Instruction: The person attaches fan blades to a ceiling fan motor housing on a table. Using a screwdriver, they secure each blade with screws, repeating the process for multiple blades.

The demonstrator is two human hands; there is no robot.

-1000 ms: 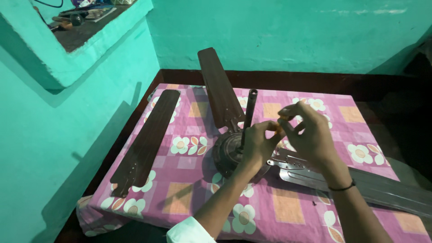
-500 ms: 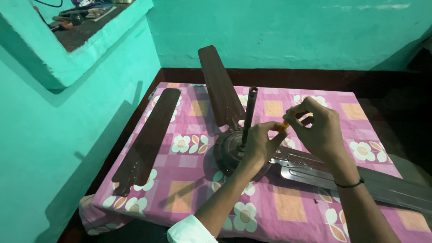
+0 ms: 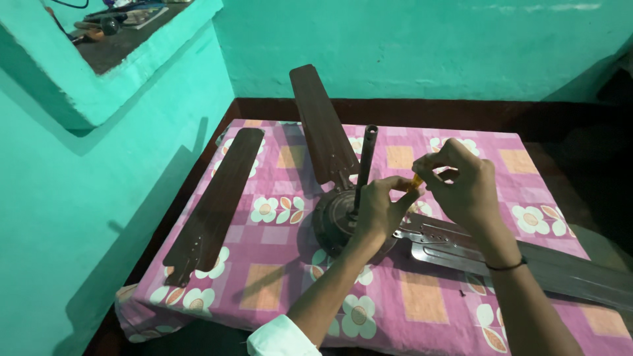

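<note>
Hands meet at the centre of the frame over a dismantled ceiling fan: my left hand (image 3: 377, 206) and my right hand (image 3: 461, 181) are drawn close together, fingertips of both pinched on a small orange piece (image 3: 414, 184) held between them, just above the fan's dark motor housing (image 3: 337, 221). What the orange piece is, I cannot tell; it is too small and half covered by my fingers. The fan's down rod (image 3: 364, 165) stands up from the housing, just left of my left thumb. One brown blade (image 3: 321, 125) is joined to the housing and runs toward the upper middle of the frame; a second brown blade (image 3: 216, 201) lies apart at the left, and a grey metal blade (image 3: 521, 260) stretches off to the lower right, its bracket end beneath my right wrist. All of it rests on a table under a pink checked cloth with flowers (image 3: 277, 283), hemmed by turquoise walls, with a ledge of odds and ends (image 3: 105, 26) in the upper left corner. By my reading, the step in hand is the fine handling of that orange piece right beside the motor, both hands steadying it rather than gripping any blade. The next move, as I judge it, calls for a firm pinch and small, careful finger work close to the rod, with neither hand letting the piece drop onto the cloth.
</note>
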